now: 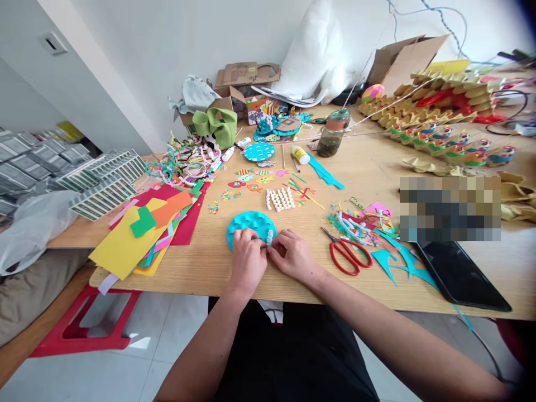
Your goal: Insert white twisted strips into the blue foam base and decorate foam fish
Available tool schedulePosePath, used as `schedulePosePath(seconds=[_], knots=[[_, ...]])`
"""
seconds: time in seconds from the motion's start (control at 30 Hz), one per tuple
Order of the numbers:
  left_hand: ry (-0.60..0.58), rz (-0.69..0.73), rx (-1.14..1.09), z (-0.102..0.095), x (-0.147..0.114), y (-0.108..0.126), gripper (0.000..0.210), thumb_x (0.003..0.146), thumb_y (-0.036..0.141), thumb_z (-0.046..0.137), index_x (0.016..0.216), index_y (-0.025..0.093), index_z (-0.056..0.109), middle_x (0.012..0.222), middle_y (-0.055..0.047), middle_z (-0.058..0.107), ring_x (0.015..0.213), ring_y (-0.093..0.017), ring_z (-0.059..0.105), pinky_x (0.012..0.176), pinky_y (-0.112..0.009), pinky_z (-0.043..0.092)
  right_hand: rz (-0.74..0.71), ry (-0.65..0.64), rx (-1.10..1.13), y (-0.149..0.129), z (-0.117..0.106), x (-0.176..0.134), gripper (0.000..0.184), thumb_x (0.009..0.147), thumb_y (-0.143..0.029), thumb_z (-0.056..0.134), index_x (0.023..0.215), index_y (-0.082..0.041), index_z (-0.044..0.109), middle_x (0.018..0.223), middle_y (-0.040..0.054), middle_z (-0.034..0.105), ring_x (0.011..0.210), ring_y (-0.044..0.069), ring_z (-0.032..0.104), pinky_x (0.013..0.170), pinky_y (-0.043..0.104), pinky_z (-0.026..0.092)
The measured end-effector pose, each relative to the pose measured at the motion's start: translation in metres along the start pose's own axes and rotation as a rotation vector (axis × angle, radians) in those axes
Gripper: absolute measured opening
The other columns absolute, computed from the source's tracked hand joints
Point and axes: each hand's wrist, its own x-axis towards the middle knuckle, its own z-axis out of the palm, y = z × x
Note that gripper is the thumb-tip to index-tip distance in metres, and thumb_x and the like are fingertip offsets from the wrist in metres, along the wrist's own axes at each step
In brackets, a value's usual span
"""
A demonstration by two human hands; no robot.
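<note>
The left hand [248,259] and right hand [294,255] pinch a pale-blue strip [270,237] — at the edge of the blue disc [248,220].

Indoor handicraft workspace, home or workshop uncertain, identified by a wooden table [196,273] bearing coloured sheets [121,245], red-handled scissors [336,241], a glue bottle [300,155], fish-shaped cut-outs [243,172], paper scraps [355,230] and small painted figures [456,146]; cardboard boxes [408,62] stand near a white wall [167,44]

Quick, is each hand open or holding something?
Left hand: fingers curled over the blue disc, fingertips at a small pale-blue piece; grip can't be told.
Right hand: fingers curled in beside that piece; grip can't be told.
</note>
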Motion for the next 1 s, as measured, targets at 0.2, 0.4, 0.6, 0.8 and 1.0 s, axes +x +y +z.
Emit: schedulePosePath(seconds=[0.2,0.4,0.6,0.8,1.0], knots=[[0.005,-0.020,-0.030,-0.002,0.000,-0.005,0.009,0.072,0.017,0.070,0.079,0.021,0.073,0.089,-0.006,0.057,0.094,-0.023,0.046,0.089,-0.040,0.043,0.039,0.098,0.058,0.003,-0.005,0.001,0.022,0.071,-0.002,0.045,0.077,-0.020,0.057,0.074,0.0037,0.057,0.075,0.018,0.053,0.069,0.031,0.045],[0.008,-0.012,-0.040,-0.005,-0.001,-0.010,0.014,0.070,0.014,0.070,0.081,0.021,0.073,0.089,-0.005,0.058,0.094,-0.022,0.046,0.089,-0.038,0.044,0.059,0.167,0.111,0.002,-0.010,0.003,0.023,0.074,-0.004,0.043,0.081,-0.020,0.059,0.075,0.0044,0.056,0.078,0.019,0.053,0.071,0.033,0.045],[0.004,-0.019,-0.050,-0.002,-0.001,-0.005,0.008,0.070,0.020,0.072,0.078,0.021,0.072,0.089,-0.005,0.057,0.096,-0.023,0.046,0.090,-0.040,0.042,0.029,0.131,0.146,0.002,-0.009,0.003,0.026,0.071,-0.003,0.045,0.085,-0.019,0.059,0.078,0.0039,0.055,0.078,0.018,0.053,0.072,0.033,0.046],[0.038,-0.028,-0.009,0.001,-0.002,0.001,0.003,0.072,0.020,0.070,0.073,0.019,0.068,0.091,-0.007,0.056,0.096,-0.024,0.046,0.090,-0.041,0.043,-0.024,0.012,0.085,0.003,-0.003,0.003,0.016,0.075,-0.007,0.055,0.084,-0.020,0.060,0.081,0.0043,0.057,0.080,0.019,0.053,0.074,0.033,0.045],[0.041,-0.034,-0.003,0.001,-0.002,0.000,0.002,0.073,0.019,0.069,0.073,0.018,0.067,0.092,-0.007,0.056,0.096,-0.025,0.046,0.090,-0.042,0.044,-0.023,-0.013,0.087,0.005,-0.001,0.004,0.009,0.082,-0.013,0.056,0.080,-0.020,0.061,0.077,0.0037,0.059,0.078,0.018,0.053,0.073,0.033,0.045]])
